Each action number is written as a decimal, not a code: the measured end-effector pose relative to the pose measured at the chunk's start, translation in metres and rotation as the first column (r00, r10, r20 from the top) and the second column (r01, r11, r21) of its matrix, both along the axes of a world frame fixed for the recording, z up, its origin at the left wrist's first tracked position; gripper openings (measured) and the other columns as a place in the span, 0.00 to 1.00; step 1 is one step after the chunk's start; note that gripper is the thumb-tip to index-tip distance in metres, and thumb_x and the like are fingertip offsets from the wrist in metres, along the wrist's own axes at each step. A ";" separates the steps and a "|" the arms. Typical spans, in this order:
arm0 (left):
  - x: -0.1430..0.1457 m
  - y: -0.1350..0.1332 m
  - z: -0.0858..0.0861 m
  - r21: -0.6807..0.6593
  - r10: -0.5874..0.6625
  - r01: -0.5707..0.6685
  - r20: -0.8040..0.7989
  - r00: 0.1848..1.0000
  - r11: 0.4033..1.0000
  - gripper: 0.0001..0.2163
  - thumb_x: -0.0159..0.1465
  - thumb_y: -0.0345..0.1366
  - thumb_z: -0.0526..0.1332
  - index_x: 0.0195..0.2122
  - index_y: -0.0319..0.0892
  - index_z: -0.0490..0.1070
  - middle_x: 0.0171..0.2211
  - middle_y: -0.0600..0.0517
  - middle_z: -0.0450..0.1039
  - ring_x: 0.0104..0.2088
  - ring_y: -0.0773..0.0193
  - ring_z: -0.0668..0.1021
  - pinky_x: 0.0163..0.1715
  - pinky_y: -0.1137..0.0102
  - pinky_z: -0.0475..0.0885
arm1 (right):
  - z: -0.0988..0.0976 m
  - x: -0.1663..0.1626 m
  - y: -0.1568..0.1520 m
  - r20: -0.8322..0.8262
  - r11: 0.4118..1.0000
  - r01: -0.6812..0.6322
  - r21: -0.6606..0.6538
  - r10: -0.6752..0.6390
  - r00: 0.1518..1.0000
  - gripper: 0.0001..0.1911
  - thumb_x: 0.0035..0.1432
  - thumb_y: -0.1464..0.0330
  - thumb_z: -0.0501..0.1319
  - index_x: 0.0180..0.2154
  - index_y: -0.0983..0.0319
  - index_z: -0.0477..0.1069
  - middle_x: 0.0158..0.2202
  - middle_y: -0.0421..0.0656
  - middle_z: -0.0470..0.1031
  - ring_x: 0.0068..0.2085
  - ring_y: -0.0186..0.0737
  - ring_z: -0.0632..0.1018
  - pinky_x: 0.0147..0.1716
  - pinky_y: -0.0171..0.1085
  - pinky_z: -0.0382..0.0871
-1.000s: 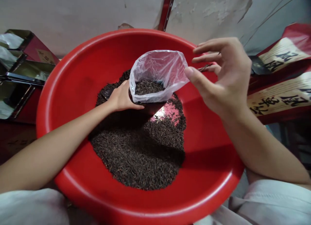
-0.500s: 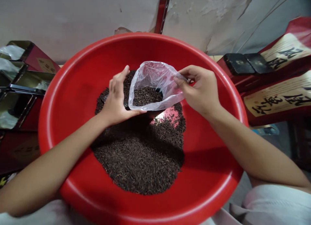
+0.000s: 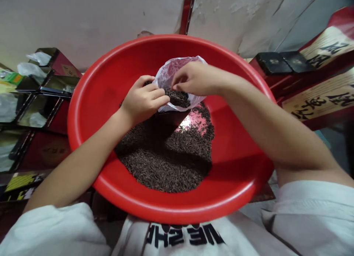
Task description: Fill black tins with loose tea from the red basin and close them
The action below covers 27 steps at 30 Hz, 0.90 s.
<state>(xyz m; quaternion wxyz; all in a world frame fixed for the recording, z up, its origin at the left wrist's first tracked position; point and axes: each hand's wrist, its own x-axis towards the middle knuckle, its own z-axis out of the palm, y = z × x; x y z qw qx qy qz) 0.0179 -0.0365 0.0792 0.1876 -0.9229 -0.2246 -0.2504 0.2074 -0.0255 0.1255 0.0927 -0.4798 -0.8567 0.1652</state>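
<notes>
A clear plastic bag (image 3: 166, 73) lines a dark tin (image 3: 170, 121) that stands in a large red basin (image 3: 238, 134). Dark loose tea leaves (image 3: 178, 98) show inside the bag. My left hand (image 3: 145, 99) is closed on the bag's left rim, with its fingers bent over the edge. Over the bag's mouth, my right hand (image 3: 195, 79) has curled fingers, their tips down at the tea inside. Whether they pinch anything is hidden. A broad heap of the same tea (image 3: 168, 167) covers the basin's bottom around the tin.
Several open tins with plastic liners (image 3: 38, 114) are stacked at the left. On the right are dark-lidded red tins (image 3: 272, 63) and large red packets with cream labels (image 3: 323, 101). Behind the basin, a red strap-like piece (image 3: 187, 13) rises against the peeling wall (image 3: 110, 20).
My right hand has left the bag's right rim and moved left into its mouth. My left hand has gone from spread fingers to gripping the bag's edge. The view has shifted slightly.
</notes>
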 end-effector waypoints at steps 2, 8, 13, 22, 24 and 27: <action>-0.003 0.003 0.000 0.151 0.004 0.003 -0.047 0.999 0.989 0.15 0.68 0.32 0.46 0.29 0.44 0.69 0.24 0.57 0.71 0.28 0.69 0.74 0.43 0.64 0.70 | -0.006 -0.014 0.017 0.164 0.982 -0.130 -0.133 0.152 0.975 0.13 0.55 0.73 0.55 0.41 0.65 0.74 0.38 0.43 0.77 0.38 0.37 0.74 0.38 0.34 0.64; -0.014 0.014 0.001 0.185 0.033 -0.033 0.006 0.999 0.982 0.16 0.68 0.39 0.48 0.26 0.43 0.67 0.22 0.56 0.69 0.25 0.67 0.72 0.37 0.64 0.69 | -0.007 -0.015 0.039 0.510 0.961 -0.033 -0.274 0.175 0.842 0.14 0.57 0.67 0.55 0.38 0.68 0.75 0.32 0.45 0.76 0.34 0.39 0.75 0.35 0.36 0.64; -0.015 0.010 -0.001 -0.030 0.046 -0.045 0.061 0.997 0.999 0.17 0.66 0.45 0.49 0.25 0.45 0.68 0.24 0.54 0.69 0.28 0.64 0.72 0.39 0.61 0.66 | -0.019 -0.010 0.041 0.118 0.986 -0.101 -0.134 0.117 0.986 0.08 0.50 0.75 0.60 0.29 0.60 0.77 0.30 0.39 0.77 0.32 0.36 0.75 0.36 0.36 0.64; -0.006 -0.002 -0.016 -0.177 0.077 0.054 0.653 0.754 0.983 0.20 0.63 0.52 0.42 0.43 0.46 0.63 0.41 0.47 0.68 0.43 0.58 0.71 0.44 0.60 0.67 | -0.002 0.007 0.003 -0.219 0.982 0.000 0.190 0.042 0.975 0.09 0.49 0.77 0.56 0.27 0.59 0.73 0.30 0.40 0.75 0.31 0.37 0.73 0.34 0.38 0.64; -0.011 0.009 -0.022 -0.427 0.233 0.094 0.651 0.722 0.899 0.15 0.60 0.45 0.47 0.44 0.44 0.62 0.41 0.46 0.67 0.43 0.58 0.71 0.42 0.61 0.69 | 0.005 0.022 -0.008 -0.389 0.926 0.192 0.326 -0.054 0.919 0.10 0.47 0.79 0.54 0.28 0.60 0.70 0.30 0.40 0.73 0.31 0.36 0.71 0.33 0.38 0.65; -0.026 0.031 -0.035 -0.759 0.348 0.037 0.340 0.874 0.650 0.19 0.51 0.43 0.54 0.44 0.41 0.63 0.42 0.44 0.66 0.45 0.52 0.71 0.43 0.57 0.69 | -0.002 0.052 -0.004 -0.535 0.810 0.470 0.351 -0.238 0.811 0.13 0.43 0.82 0.52 0.27 0.61 0.67 0.28 0.40 0.71 0.28 0.34 0.69 0.33 0.38 0.65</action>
